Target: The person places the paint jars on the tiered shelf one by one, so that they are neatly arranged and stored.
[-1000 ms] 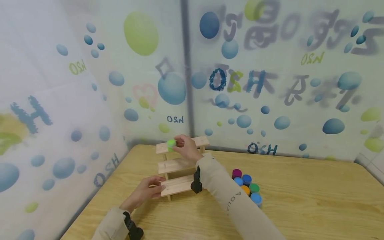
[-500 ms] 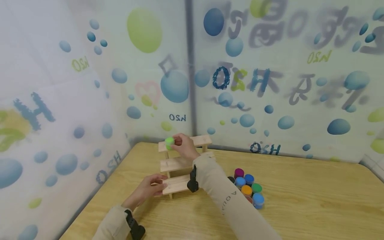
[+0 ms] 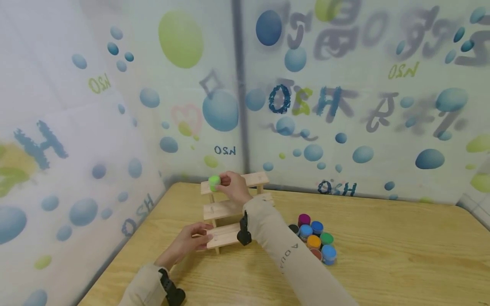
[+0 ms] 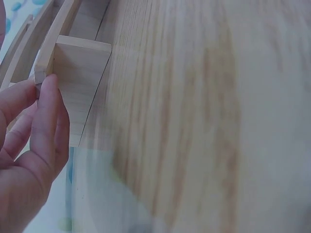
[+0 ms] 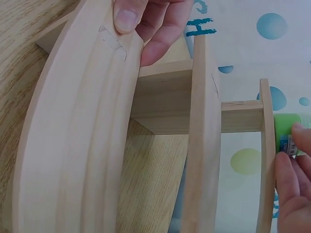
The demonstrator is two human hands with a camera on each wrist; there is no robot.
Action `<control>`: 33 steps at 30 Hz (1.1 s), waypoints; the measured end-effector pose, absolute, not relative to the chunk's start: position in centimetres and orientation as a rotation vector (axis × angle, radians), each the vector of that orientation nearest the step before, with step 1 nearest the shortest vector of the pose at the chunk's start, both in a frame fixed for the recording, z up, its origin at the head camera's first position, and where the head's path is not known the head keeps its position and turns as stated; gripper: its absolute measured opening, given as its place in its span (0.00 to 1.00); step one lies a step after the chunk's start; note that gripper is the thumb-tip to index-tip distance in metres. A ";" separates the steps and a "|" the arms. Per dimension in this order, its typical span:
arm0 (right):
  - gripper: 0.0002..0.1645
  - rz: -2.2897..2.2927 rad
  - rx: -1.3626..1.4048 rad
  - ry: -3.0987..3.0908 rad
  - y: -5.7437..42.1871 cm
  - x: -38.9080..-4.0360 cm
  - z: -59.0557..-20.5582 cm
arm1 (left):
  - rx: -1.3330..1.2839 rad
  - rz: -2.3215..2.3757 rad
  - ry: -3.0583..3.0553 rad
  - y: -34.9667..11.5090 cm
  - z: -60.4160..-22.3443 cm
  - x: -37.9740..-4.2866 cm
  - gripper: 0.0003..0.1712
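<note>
A three-tier wooden display shelf (image 3: 226,209) stands on the table near the back corner. My left hand (image 3: 192,238) grips the left end of its lowest board (image 5: 82,121), thumb on top and fingers beneath; the left wrist view shows the fingertips (image 4: 48,90) at the board's corner. My right hand (image 3: 236,187) pinches a small paint jar with a bright green lid (image 3: 214,182) at the left end of the top board. In the right wrist view the jar (image 5: 286,136) sits right at that board's surface, between thumb and fingers. My right forearm hides part of the shelf's right side.
A cluster of several paint jars stands right of the shelf, among them purple (image 3: 304,219), orange (image 3: 313,242), green (image 3: 327,239) and light blue (image 3: 329,254). Curtain-like walls (image 3: 367,170) with bubble prints stand behind and left of the wooden table (image 3: 390,250).
My right hand has moved slightly left along the top board with the green jar, which comes nearer the board's left end. My left hand keeps its grip on the lowest board.
</note>
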State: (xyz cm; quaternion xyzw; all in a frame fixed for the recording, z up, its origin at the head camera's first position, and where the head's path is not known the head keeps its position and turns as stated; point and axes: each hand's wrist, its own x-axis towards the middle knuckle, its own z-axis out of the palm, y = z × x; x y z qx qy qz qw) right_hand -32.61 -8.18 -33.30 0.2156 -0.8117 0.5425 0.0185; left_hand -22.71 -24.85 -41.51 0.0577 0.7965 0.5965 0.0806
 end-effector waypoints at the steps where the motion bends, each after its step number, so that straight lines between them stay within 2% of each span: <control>1: 0.17 1.688 0.671 -2.523 -8.2 -32.6 -33.3 | 0.175 1.784 2.383 -24.8 -41.5 -22.7 0.22; 14: 0.25 1.723 0.696 -2.575 -6.8 -31.9 -33.0 | 0.167 1.781 2.387 -24.8 -41.8 -22.6 0.22; 18: 0.24 1.728 0.701 -2.581 -5.6 -31.8 -32.6 | 0.163 1.779 2.397 -24.8 -41.8 -22.5 0.22; 33: 0.20 1.717 0.916 -2.522 4.4 -29.5 -31.8 | 0.177 1.780 2.417 -24.8 -41.6 -22.6 0.20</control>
